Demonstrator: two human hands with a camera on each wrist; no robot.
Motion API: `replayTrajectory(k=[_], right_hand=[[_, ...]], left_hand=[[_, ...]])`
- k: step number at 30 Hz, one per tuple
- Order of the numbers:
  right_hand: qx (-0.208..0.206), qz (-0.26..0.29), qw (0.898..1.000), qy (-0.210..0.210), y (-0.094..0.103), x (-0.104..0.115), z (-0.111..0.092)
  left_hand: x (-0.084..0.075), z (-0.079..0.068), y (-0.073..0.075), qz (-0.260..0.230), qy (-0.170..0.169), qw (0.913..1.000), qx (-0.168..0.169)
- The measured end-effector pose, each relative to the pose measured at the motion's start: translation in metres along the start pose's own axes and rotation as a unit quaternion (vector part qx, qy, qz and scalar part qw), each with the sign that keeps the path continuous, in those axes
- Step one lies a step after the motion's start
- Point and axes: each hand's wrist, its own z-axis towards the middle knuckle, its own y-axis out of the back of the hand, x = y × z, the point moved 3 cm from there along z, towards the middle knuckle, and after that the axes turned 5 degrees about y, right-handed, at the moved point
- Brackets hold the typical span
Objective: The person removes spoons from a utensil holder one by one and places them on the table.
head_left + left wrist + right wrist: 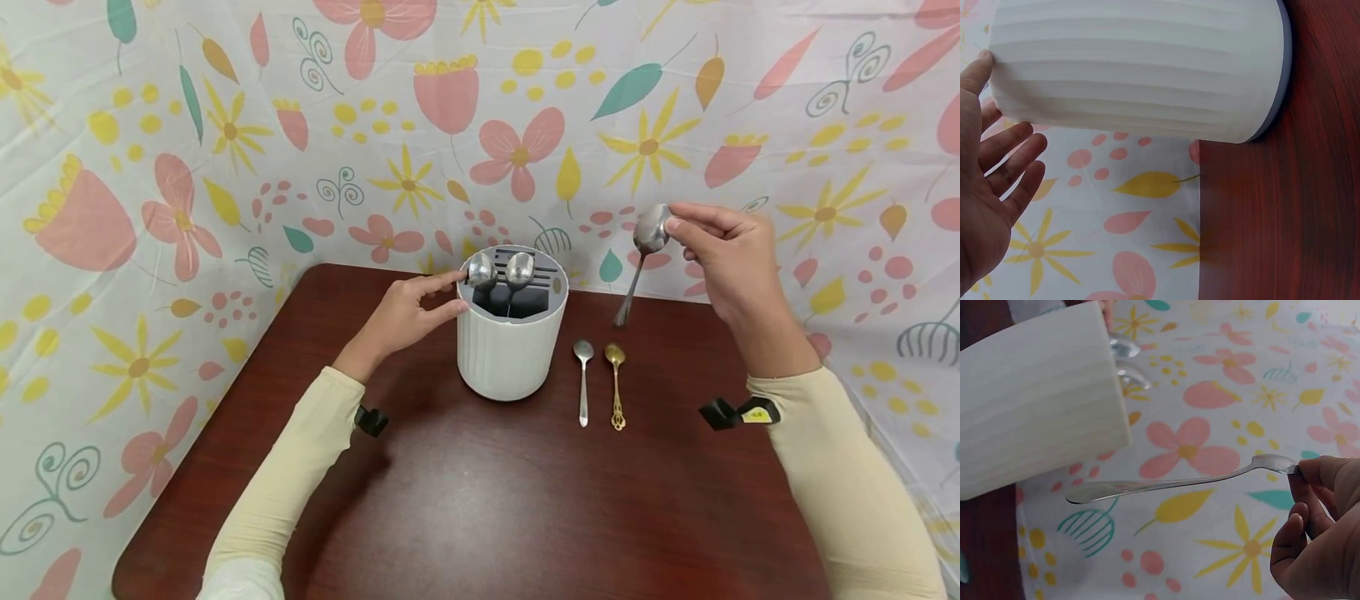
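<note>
One silver metal spoon with an oval bowl (649, 230) hangs from the right hand (738, 271), which pinches it between thumb and forefinger at the tip of the bowl. That grip is narrow, closed down to the thin metal — the rest of the spoon lies outside the hand, its long handle slanting down and toward the left, free at the end. The spoon is to the right of a white, ribbed, cylindrical utensil holder (506, 362) with a grey slotted top (555, 302), and apart from it.

The left hand (405, 312) has its thumb and fingers spread and mostly straight, with fingertips at the holder's rim. Two silver spoons stand bowl-up in the holder, a left one (482, 271) and a right one (520, 271); whether the forefinger also touches the left bowl I cannot tell.

On the dark reddish-brown wooden table (480, 500), just right of the holder, a small silver spoon (583, 383) and a gold spoon with an ornate handle end (617, 385) lie side by side, bowls pointing away.
</note>
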Motion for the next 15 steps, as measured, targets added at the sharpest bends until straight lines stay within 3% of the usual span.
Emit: replayTrajectory(k=[10, 15], right_hand=[[-0.003, -0.010, 0.999, -0.036, 0.025, -0.026, -0.010], [-0.007, -0.045, 0.997, -0.056, 0.038, -0.044, -0.016]], left_hand=[[0.002, -0.001, 0.000, -0.010, 0.014, 0.9998, 0.006], [0.002, -0.001, -0.001, -0.014, 0.014, 0.9998, 0.007]])
